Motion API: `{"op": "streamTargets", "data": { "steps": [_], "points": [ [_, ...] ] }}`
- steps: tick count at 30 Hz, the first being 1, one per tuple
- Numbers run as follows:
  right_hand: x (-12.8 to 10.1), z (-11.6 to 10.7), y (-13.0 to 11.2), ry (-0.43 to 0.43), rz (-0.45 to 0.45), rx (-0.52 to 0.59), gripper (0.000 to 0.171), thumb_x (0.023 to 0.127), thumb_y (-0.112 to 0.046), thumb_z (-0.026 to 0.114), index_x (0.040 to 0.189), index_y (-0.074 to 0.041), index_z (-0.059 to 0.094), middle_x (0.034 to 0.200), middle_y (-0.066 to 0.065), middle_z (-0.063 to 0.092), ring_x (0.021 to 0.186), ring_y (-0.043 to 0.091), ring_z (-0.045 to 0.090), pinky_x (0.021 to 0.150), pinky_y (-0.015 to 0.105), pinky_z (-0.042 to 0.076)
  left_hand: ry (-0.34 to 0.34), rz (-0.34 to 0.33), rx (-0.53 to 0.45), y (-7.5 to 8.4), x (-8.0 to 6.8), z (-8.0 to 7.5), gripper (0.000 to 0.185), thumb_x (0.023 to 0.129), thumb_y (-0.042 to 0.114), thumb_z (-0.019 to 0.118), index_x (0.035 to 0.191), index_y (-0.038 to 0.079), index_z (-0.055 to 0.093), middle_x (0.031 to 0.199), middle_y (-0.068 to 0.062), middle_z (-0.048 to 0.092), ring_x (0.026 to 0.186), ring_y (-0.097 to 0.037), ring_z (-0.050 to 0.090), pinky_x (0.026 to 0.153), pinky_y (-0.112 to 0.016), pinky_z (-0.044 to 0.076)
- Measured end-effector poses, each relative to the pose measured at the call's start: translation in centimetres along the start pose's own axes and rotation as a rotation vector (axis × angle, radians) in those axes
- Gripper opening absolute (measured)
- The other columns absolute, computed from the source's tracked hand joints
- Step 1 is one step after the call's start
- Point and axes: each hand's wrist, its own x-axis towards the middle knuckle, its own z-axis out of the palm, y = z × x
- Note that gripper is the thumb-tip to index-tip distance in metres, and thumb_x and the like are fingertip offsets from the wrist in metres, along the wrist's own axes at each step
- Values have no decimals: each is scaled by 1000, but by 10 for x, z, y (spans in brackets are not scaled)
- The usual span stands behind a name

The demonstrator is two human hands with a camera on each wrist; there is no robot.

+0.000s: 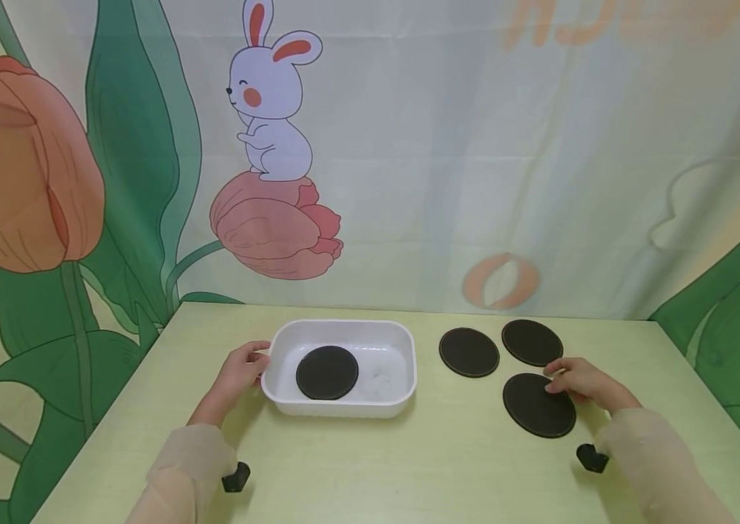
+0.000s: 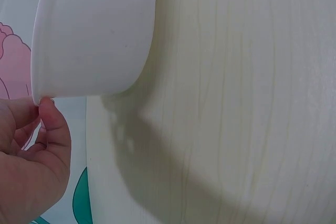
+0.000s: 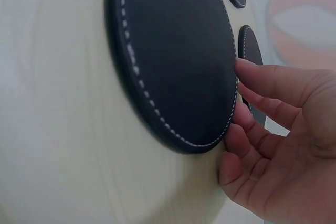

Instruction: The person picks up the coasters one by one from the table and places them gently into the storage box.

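Observation:
A white rectangular plastic tray stands on the table's left half, one round black coaster lying inside it. My left hand is at the tray's left side; in the left wrist view, thumb and forefinger pinch the rim of its white wall. On the right, my right hand grips the edge of the nearest loose black coaster, thumb at the top edge and fingers along the side. White stitching runs round this coaster in the right wrist view.
Two more black coasters, a left one and a right one, lie flat behind the gripped one. The pale wooden table ends at a printed curtain with a rabbit and tulips. Small black devices sit at both wrists.

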Motion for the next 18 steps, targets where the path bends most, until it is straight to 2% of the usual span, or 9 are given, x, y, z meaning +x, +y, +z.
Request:
{"op": "streamTargets", "data": {
  "steps": [5,12,18],
  "points": [
    [3,2,3,25,-18,-27,38,72,-6,62,104,10,48,70,-1,45,49,9,34,46,22,29,-1,8,-3,1,-1,0,35,92,9,43,127,1,41,109,-21,49,87,-25,54,66,-24,48],
    [5,3,3,57,-35,-88,28,70,-2,64,91,9,50,74,2,47,67,14,41,57,25,33,2,13,-3,-2,1,0,35,92,8,44,126,1,42,108,-20,50,87,-26,54,65,-24,47],
    [7,3,2,65,-44,-132,18,68,-1,65,80,8,53,65,-1,43,61,13,39,55,24,32,2,15,-7,-1,2,0,35,92,8,44,126,0,42,107,-21,50,82,-23,53,64,-26,47]
  ]
}}
